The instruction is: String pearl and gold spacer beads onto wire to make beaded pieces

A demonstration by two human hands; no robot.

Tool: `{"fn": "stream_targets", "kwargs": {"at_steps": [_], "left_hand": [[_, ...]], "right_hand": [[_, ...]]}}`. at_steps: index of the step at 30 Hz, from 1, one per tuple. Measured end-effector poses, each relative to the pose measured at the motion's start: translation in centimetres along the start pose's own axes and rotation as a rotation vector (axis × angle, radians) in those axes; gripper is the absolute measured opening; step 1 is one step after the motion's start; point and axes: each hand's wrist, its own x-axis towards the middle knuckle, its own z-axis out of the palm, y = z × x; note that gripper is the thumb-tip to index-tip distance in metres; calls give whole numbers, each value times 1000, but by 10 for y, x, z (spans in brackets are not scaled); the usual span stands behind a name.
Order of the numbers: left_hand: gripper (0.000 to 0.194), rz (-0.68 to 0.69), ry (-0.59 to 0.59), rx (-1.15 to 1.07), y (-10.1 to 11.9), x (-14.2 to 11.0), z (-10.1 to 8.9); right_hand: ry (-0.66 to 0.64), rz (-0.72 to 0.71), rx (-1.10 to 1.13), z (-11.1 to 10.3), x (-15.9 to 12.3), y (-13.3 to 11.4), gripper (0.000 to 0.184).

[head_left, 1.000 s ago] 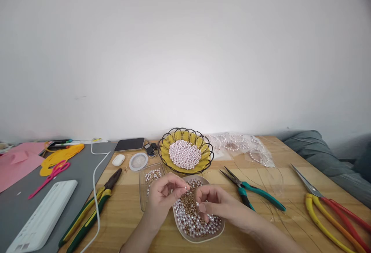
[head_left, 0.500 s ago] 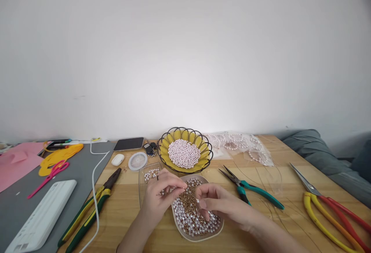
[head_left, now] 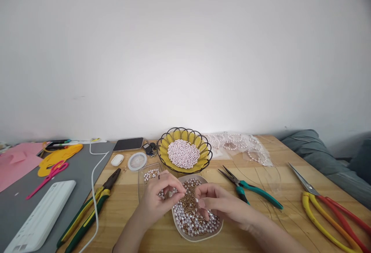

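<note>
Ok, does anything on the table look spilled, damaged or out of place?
No spill or damage stands out; the pearly beads lie within the pale bowl. Slightly untidy, though: the teal-handled pliers lie jaws apart, and thin loose strands run uncoiled beside them.

Left hand pinched, anything held too small to tell; right hand grips pale bead. Fingertips of both over tray of mixed beads. Yellow basket behind; teal-handled pliers to right.
</note>
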Motion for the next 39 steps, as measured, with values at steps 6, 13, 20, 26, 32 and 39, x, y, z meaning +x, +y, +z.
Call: {"fn": "stream_targets", "kwargs": {"at_steps": [6, 13, 20, 26, 32, 39], "left_hand": [[11, -77, -47, -61, -4, -1, -2], [21, -195, 2, -65, -5, -2, -1], [23, -167, 1, -136, -4, -2, 2], [20, -339, 26, -220, -3, -4, 6], [31, -339, -33, -415, -1, -6, 9], [37, -364, 11, -148, 2, -3, 8]], "right_hand": [[-17, 10, -4, -1, 1, 3, 30], [-29, 0, 0, 1, 0, 1, 25], [-24, -11, -20, 1, 1, 2, 28], [-22, -18, -48, -2, 2, 5, 33], [-48, -79, -98, -1, 1, 3, 34], [12, -242, -64, 1, -2, 1, 36]]}}
